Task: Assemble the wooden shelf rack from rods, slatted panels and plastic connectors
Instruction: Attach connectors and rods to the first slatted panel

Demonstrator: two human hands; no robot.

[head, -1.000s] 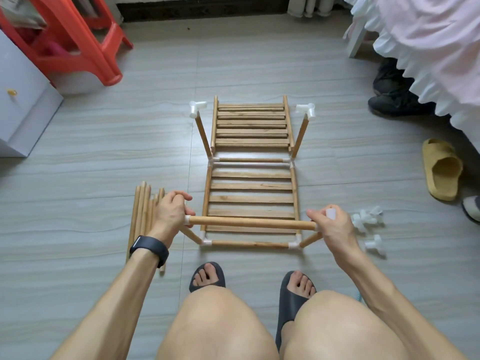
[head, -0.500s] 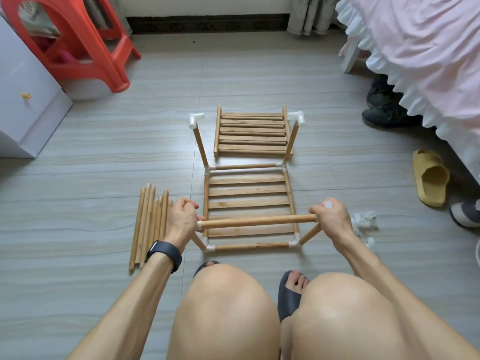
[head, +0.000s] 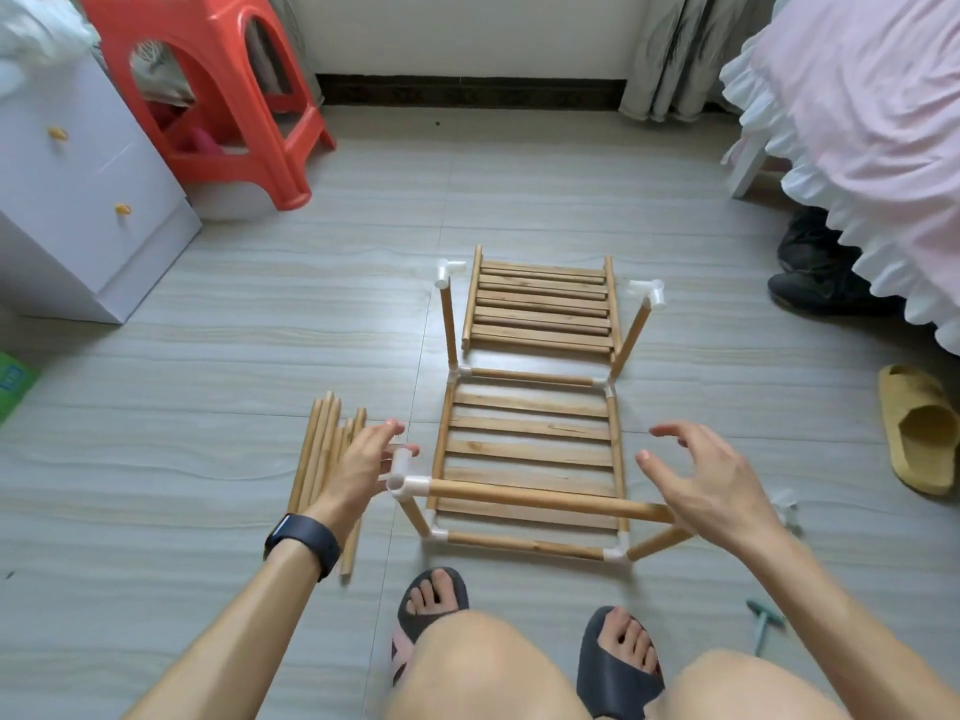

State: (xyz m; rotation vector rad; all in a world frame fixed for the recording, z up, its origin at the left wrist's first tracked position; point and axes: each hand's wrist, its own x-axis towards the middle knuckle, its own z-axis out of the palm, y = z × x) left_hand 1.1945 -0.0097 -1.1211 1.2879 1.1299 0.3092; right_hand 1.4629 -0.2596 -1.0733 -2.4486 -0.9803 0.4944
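The cross rod [head: 535, 498] lies with its long axis from 9 to 3 o'clock, raised above the framed slatted panel [head: 530, 449] on the floor [head: 156, 459]. Its 9 o'clock end sits in a white corner connector [head: 402, 483]. Its 3 o'clock end is bare, just above the leaning right post [head: 657, 544], which has no connector either.

The right hand [head: 719, 485] is the nearer one to that bare end and hovers over it. Its grip is wide open, fingers spread, holding nothing. Loose plastic connectors [head: 785, 506] lie just beside it at 3 o'clock, so the next move is probably a short reach that way.

The left hand [head: 363, 467] has its grip slack, with fingers nearly straight against the corner connector, resting on it rather than clamping as far as the blur shows.
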